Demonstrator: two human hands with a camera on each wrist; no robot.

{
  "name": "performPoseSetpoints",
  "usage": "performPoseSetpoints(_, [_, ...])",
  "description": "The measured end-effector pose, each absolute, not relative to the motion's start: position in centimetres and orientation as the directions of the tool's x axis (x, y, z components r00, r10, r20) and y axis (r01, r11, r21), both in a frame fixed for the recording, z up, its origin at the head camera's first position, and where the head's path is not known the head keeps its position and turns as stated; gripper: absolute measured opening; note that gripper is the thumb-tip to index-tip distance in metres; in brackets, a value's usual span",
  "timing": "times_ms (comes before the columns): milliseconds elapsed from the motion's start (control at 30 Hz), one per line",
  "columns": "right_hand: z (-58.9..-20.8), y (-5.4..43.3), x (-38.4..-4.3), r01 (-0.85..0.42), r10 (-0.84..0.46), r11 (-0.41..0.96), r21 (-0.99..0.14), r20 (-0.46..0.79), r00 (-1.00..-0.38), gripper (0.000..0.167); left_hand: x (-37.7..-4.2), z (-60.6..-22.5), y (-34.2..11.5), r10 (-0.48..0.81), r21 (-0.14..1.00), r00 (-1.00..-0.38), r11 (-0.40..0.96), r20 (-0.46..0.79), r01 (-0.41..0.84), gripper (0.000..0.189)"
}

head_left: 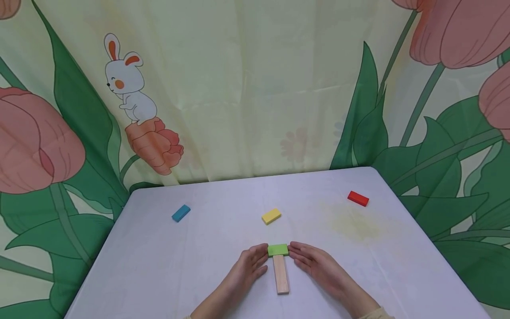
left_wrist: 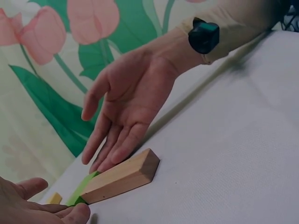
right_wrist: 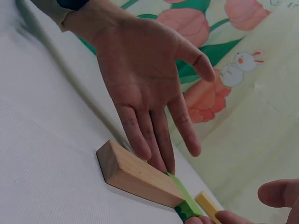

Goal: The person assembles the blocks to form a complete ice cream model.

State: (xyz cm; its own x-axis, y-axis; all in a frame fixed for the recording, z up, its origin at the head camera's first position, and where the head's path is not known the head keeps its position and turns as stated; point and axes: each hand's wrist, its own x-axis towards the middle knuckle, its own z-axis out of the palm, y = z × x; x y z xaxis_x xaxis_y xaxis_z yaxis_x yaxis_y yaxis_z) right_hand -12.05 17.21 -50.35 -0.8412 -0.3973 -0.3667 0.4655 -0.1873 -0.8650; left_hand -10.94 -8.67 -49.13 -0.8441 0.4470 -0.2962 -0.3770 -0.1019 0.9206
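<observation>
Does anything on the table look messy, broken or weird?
Yes: a faint yellowish patch marks the white table, closer to us than the red block. It looks odd because the surface around it is plain white; I can't tell what made it. The green block and wooden block look unbroken.

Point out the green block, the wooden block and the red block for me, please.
Green block (head_left: 277, 250): head view, middle of its top face.
Wooden block (head_left: 280, 274): head view, middle of its long top face.
Red block (head_left: 358, 198): head view, middle of its top face.
</observation>
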Motion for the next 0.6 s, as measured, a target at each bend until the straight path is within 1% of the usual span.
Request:
performPoseSetpoints(267, [-50.16,17.38,-11.61,0.464,-0.406,-0.198,-0.864,-0.358,-0.841,0.072,-10.48,-48.98,-8.75,0.455,0.921,-0.843,-0.114,-0.285,-0.373,0.082])
performPoseSetpoints(400, [-50.13,17.49,-11.55,0.459,-0.412,-0.2,-0.866,-0.35,-0.841,0.072,-10.54,-48.92,-8.59,0.445,0.922,-0.844,-0.089,-0.301,-0.376,0.084])
performPoseSetpoints(467, [-50.12,17.47,-11.55,0.46,-0.411,-0.197,-0.866,-0.353,-0.84,0.072,-10.65,-48.98,-8.45,0.423,0.926,-0.848,-0.052,-0.319,-0.374,0.08])
performPoseSetpoints(600, [-50.06,17.37,-11.54,0.462,-0.396,-0.18,-0.868,-0.366,-0.842,0.07,-10.75,-49.17,-8.15,0.369,0.939,-0.867,0.057,-0.335,-0.338,0.063])
